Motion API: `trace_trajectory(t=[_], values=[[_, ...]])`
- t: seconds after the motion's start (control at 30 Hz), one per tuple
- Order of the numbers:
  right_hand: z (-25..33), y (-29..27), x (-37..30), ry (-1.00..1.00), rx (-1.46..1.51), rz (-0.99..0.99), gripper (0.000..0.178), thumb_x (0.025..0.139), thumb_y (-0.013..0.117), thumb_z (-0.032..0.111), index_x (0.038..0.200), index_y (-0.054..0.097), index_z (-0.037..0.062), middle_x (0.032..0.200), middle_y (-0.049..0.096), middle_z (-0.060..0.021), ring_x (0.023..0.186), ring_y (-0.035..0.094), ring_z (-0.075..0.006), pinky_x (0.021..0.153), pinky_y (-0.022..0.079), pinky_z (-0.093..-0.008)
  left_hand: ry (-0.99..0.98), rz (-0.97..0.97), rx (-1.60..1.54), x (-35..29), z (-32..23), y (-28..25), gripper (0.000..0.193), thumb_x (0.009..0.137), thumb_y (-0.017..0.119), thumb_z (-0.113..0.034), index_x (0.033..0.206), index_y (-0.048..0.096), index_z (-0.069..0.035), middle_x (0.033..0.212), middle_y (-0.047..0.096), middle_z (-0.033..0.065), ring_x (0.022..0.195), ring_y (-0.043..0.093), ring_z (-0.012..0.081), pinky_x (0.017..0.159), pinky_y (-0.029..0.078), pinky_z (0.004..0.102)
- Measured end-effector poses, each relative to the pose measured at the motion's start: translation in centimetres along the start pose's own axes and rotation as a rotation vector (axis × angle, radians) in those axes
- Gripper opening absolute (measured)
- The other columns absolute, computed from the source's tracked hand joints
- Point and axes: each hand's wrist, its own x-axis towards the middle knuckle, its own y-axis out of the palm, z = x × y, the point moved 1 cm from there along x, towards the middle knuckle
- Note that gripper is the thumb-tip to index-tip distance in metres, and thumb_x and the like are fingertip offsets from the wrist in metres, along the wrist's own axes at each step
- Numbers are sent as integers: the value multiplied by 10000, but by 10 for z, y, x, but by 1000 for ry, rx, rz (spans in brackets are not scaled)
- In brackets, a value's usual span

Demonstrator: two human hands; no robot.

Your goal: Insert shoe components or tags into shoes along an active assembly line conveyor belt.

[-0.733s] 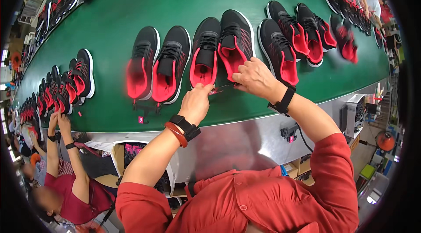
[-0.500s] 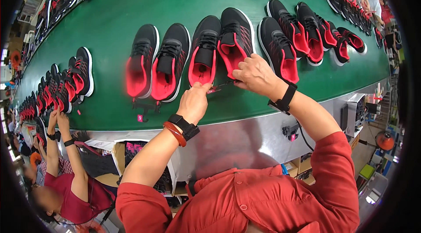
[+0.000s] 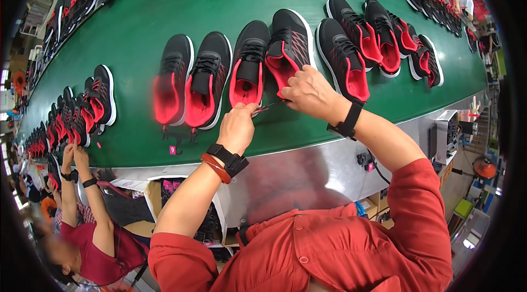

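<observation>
Two black sneakers with red lining stand side by side in front of me, the left sneaker (image 3: 251, 45) and the right sneaker (image 3: 291, 39), heels toward me. My left hand (image 3: 237, 127) is closed in a pinch just behind the left sneaker's heel. At the right sneaker's heel, my right hand (image 3: 312, 93) is also closed, its fingers bent. A thin black piece (image 3: 268, 107) stretches between my fingertips, like the black hanger (image 3: 184, 134) with a pink tag behind the neighbouring pair. My fingers hide its ends.
More sneakers (image 3: 351, 61) stand close on the right, and a long row of sneakers (image 3: 60, 110) lines the left. All rest on a green work surface (image 3: 137, 17) with a metal edge (image 3: 285, 176). At lower left, a co-worker's hands (image 3: 74, 154) handle a sneaker.
My hands and the nearby sneakers sit slightly further left in view. At the far right, the last two sneakers, apart before, now lie close together. Both my hands keep their pinch.
</observation>
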Motion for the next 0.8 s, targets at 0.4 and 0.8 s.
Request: trace_trajectory(t=[0.4, 0.8], values=[[7, 10, 5, -31, -88, 19, 105, 775, 603, 188, 679, 645, 175, 602, 590, -12, 658, 604, -183, 666, 396, -338, -69, -2, -45, 0, -1, 4, 284, 838, 509, 63, 1019, 697, -48, 932, 658, 197, 888, 641, 383, 770, 512, 441], [23, 21, 2, 165, -79, 18, 52, 720, 673, 204, 735, 651, 159, 637, 588, -27, 696, 618, -205, 680, 404, -349, -4, -51, -194, -10, -15, -10, 331, 785, 453, 171, 1019, 633, 23, 1069, 543, 131, 972, 600, 271, 826, 483, 320]])
